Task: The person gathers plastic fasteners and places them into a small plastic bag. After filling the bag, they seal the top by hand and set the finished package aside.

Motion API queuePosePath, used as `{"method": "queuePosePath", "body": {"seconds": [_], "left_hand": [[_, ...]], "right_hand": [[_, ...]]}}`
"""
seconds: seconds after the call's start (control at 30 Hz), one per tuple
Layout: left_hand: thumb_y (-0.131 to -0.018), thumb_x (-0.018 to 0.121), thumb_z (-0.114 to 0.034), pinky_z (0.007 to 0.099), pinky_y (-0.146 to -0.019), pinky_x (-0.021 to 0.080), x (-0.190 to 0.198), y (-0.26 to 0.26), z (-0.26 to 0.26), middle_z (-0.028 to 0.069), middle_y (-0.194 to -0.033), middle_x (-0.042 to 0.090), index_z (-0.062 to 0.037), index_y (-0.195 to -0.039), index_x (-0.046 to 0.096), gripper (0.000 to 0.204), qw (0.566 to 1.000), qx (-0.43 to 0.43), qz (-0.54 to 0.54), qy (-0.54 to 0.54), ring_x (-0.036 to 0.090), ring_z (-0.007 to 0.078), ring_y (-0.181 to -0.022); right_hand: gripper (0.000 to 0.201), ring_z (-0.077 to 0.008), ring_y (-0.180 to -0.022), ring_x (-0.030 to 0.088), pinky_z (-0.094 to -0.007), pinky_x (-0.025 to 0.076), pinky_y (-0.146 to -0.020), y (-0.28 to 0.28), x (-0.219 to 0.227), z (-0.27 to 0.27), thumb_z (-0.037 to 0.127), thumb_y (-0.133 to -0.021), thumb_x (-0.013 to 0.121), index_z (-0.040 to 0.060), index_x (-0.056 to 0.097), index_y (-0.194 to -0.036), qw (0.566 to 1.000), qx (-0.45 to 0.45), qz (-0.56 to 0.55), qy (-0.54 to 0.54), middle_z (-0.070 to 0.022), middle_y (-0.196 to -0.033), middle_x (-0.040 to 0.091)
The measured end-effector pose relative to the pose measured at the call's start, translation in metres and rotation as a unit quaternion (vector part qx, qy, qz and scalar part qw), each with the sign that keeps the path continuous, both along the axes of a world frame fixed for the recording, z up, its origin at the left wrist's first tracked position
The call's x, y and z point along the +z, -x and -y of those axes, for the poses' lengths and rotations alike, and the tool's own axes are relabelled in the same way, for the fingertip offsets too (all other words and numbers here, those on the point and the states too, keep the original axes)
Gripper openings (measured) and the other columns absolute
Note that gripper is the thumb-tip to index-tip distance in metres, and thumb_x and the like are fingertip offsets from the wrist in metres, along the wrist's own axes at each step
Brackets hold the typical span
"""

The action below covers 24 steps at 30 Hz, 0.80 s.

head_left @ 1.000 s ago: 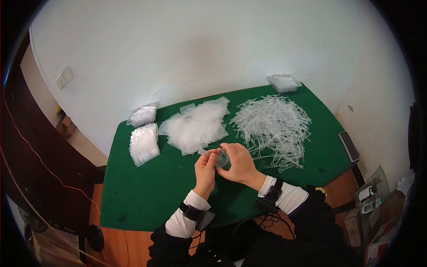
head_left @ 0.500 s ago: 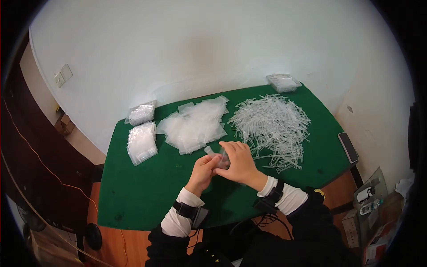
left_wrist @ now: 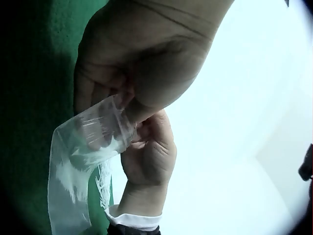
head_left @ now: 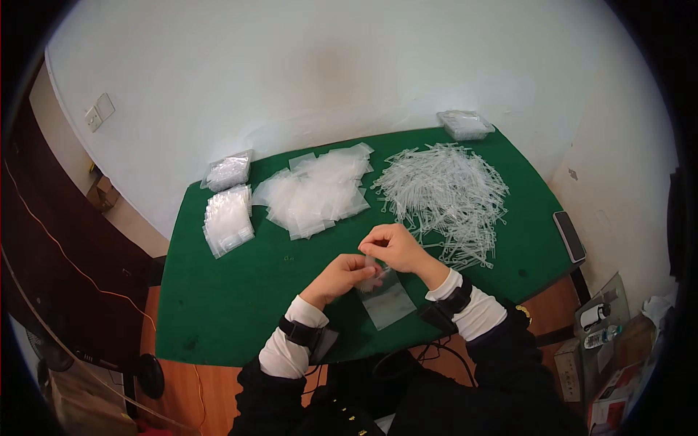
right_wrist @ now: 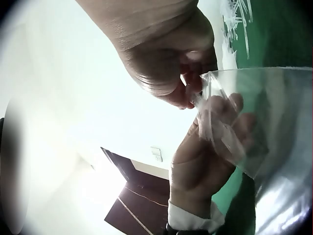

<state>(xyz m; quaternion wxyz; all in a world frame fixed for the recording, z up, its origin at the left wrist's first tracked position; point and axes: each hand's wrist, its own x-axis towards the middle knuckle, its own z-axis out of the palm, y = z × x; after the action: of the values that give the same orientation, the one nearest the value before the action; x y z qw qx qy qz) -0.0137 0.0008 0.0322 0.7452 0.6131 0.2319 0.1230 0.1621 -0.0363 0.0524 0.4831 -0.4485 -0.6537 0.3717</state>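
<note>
A person's two bare hands are meeting over a green-covered table (head_left: 218, 312). Between them, a clear, flat plastic bag (head_left: 391, 307) is hanging with its body sloping toward the person, over the near part of the table. The left hand (head_left: 339, 279) is gripping the bag near its mouth; its thumb is pressing on one side while its curled fingers are showing through the film from the other. The right hand (head_left: 398, 248) is touching the left hand's fingertips, its thumb and index finger pinching something small and translucent at the bag's mouth. Whether that is the bag's edge or a separate piece, I cannot tell. The right hand's other fingers are bending in toward the palm.

Beyond the hands, a loose heap of clear, looped plastic pieces (head_left: 443, 196) is lying on the right, and a spread of flat clear bags (head_left: 316, 190) is lying in the middle. On the left, a fanned stack of small bags (head_left: 229, 219) is resting just in front of a clear package (head_left: 227, 171). Another clear package is sitting at the back right, and a phone (head_left: 568, 236) is lying at the right edge.
</note>
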Motion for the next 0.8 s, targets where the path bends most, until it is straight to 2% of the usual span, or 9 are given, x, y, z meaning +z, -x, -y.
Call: {"method": "queuePosePath", "body": {"seconds": [0.17, 0.27, 0.3, 0.4, 0.43, 0.53, 0.57, 0.63, 0.8], "left_hand": [[-0.087, 0.056, -0.011, 0.0266, -0.077, 0.047, 0.004, 0.005, -0.003, 0.0083, -0.095, 0.062, 0.0026, -0.106, 0.056, 0.023, 0.993, 0.085, 0.054, 0.062, 0.060, 0.0143, -0.085], [-0.082, 0.062, -0.009, 0.0252, -0.076, 0.046, 0.011, 0.015, -0.007, 0.0057, -0.087, 0.062, 0.0022, -0.106, 0.055, 0.027, 0.973, 0.124, -0.018, -0.193, 0.058, 0.0118, -0.080], [-0.082, 0.062, -0.009, 0.0252, -0.076, 0.046, 0.012, 0.016, -0.008, 0.0057, -0.087, 0.062, 0.0022, -0.106, 0.055, 0.027, 0.973, 0.125, -0.018, -0.193, 0.058, 0.0118, -0.080], [-0.078, 0.066, -0.007, 0.0236, -0.073, 0.046, 0.017, 0.021, -0.010, 0.0037, -0.081, 0.062, 0.0026, -0.104, 0.056, 0.029, 0.957, -0.013, -0.110, -0.267, 0.058, 0.0102, -0.077], [-0.078, 0.066, -0.007, 0.0236, -0.073, 0.046, 0.017, 0.021, -0.010, 0.0037, -0.081, 0.062, 0.0026, -0.104, 0.056, 0.029, 0.957, -0.011, -0.109, -0.268, 0.058, 0.0102, -0.077], [-0.078, 0.065, -0.003, 0.0214, -0.068, 0.047, 0.014, 0.016, -0.009, 0.0029, -0.080, 0.062, 0.0018, -0.102, 0.057, 0.026, 0.958, 0.088, -0.076, -0.263, 0.058, 0.0082, -0.074], [-0.078, 0.065, -0.003, 0.0214, -0.068, 0.047, 0.012, 0.014, -0.008, 0.0029, -0.080, 0.062, 0.0018, -0.102, 0.057, 0.026, 0.958, 0.088, -0.074, -0.262, 0.058, 0.0082, -0.074], [-0.077, 0.066, -0.004, 0.0216, -0.064, 0.047, 0.011, 0.011, -0.008, 0.0028, -0.078, 0.063, 0.0014, -0.100, 0.059, 0.024, 0.956, 0.160, 0.006, -0.247, 0.057, 0.0073, -0.069], [-0.078, 0.065, 0.000, 0.0197, -0.066, 0.047, 0.017, 0.011, -0.006, 0.0027, -0.080, 0.062, 0.0007, -0.100, 0.058, 0.024, 0.936, 0.228, 0.047, -0.264, 0.058, 0.0065, -0.072]], "right_hand": [[0.013, -0.0080, -0.059, 0.055, -0.0234, 0.044, -0.054, -0.014, -0.011, -0.009, 0.011, -0.075, 0.064, -0.0018, 0.066, -0.077, 0.999, -0.009, 0.005, 0.037, -0.0051, -0.069, 0.063], [0.013, -0.0078, -0.058, 0.054, -0.0234, 0.044, -0.054, -0.019, -0.012, -0.010, 0.011, -0.074, 0.065, -0.0015, 0.066, -0.077, 0.997, -0.022, 0.048, 0.057, -0.0054, -0.069, 0.063], [0.012, -0.0076, -0.058, 0.053, -0.0229, 0.042, -0.053, -0.019, -0.011, -0.009, 0.011, -0.075, 0.065, -0.0012, 0.066, -0.078, 0.996, -0.018, 0.051, 0.065, -0.0045, -0.069, 0.062], [0.011, -0.0073, -0.059, 0.052, -0.0221, 0.040, -0.053, -0.016, -0.010, -0.008, 0.010, -0.077, 0.064, -0.0005, 0.066, -0.079, 0.995, -0.010, 0.058, 0.081, -0.0029, -0.070, 0.060], [0.010, -0.0079, -0.060, 0.051, -0.0223, 0.040, -0.053, -0.015, -0.010, -0.007, 0.010, -0.077, 0.064, -0.0001, 0.066, -0.079, 0.996, -0.003, 0.067, 0.051, -0.0028, -0.070, 0.059], [0.009, -0.0090, -0.060, 0.051, -0.0228, 0.040, -0.052, -0.013, -0.005, -0.003, 0.009, -0.077, 0.064, 0.0007, 0.066, -0.079, 0.996, 0.009, 0.085, -0.008, -0.0026, -0.069, 0.058], [0.008, -0.0106, -0.061, 0.052, -0.0238, 0.040, -0.052, -0.011, -0.002, -0.002, 0.009, -0.077, 0.064, 0.0010, 0.066, -0.079, 0.993, 0.013, 0.100, -0.055, -0.0031, -0.070, 0.058], [0.007, -0.0139, -0.062, 0.054, -0.0258, 0.041, -0.053, -0.008, 0.003, -0.001, 0.008, -0.076, 0.063, 0.0017, 0.065, -0.078, 0.980, 0.023, 0.128, -0.151, -0.0043, -0.072, 0.059], [0.010, -0.0162, -0.064, 0.054, -0.0257, 0.041, -0.054, -0.006, 0.014, 0.004, 0.009, -0.078, 0.063, 0.0029, 0.065, -0.085, 0.983, 0.022, 0.100, -0.154, -0.0059, -0.079, 0.061]]}}
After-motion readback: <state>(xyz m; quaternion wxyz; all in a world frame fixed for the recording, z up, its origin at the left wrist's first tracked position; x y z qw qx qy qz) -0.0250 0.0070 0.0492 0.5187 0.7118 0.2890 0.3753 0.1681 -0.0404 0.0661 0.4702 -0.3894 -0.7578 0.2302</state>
